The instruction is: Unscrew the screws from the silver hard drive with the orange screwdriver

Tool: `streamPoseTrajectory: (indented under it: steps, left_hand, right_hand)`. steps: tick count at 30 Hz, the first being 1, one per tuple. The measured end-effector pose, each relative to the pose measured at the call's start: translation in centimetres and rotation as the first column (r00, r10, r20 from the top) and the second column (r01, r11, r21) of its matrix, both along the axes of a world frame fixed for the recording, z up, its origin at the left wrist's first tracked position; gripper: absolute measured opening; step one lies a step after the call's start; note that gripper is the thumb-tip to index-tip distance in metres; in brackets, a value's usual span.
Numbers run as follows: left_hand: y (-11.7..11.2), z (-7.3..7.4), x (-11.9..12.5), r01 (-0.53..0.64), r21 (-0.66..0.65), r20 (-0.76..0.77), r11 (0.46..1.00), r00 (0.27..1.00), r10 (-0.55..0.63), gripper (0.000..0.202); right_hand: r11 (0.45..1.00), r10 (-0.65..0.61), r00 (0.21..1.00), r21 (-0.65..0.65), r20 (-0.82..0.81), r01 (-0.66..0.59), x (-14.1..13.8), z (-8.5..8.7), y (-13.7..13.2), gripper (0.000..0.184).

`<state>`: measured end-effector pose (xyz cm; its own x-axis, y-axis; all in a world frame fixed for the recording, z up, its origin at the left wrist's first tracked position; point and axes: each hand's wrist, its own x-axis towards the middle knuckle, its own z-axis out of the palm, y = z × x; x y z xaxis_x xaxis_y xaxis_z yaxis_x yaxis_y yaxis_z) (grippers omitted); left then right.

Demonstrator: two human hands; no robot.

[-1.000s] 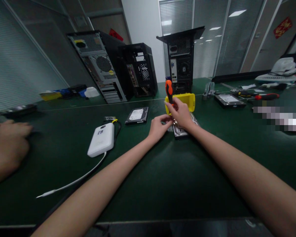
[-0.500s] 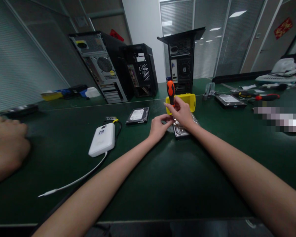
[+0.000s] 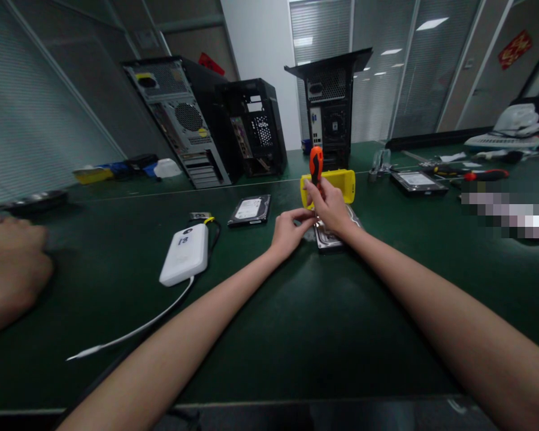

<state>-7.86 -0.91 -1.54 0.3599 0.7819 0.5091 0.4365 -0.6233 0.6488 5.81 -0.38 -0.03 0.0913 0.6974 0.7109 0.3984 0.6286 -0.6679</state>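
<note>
An orange-and-black screwdriver (image 3: 316, 163) stands nearly upright, its handle held near the lower end by the closed fingers of my right hand (image 3: 331, 207). Beneath that hand lies a silver hard drive (image 3: 327, 238), partly covered by my fingers and wrist. My left hand (image 3: 289, 231) is at the drive's left side, thumb and fingers pinched together around the screwdriver's lower end; what lies between them is hidden. Just behind both hands sits a yellow open box (image 3: 344, 181).
Another hard drive (image 3: 250, 211) and a white power bank (image 3: 185, 254) with a cable lie to the left. A third drive (image 3: 418, 182) and tools (image 3: 485, 175) are at right. Computer cases (image 3: 206, 120) stand behind. Another person's hand (image 3: 13, 263) rests at far left.
The screwdriver handle has tipped slightly right and a little lower, and my right hand's fingers have shifted around it. My left hand stays in place.
</note>
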Motion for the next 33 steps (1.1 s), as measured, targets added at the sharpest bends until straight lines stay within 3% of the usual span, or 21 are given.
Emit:
streamPoseTrajectory:
  steps: [33]
  left_hand:
    - [-0.17, -0.05, -0.04, 0.005, -0.014, 0.014, 1.000, 1.000, -0.005, 0.025]
  right_hand:
    - [0.999, -0.011, 0.999, 0.029, -0.034, 0.012, -0.06, 0.04, 0.16, 0.038]
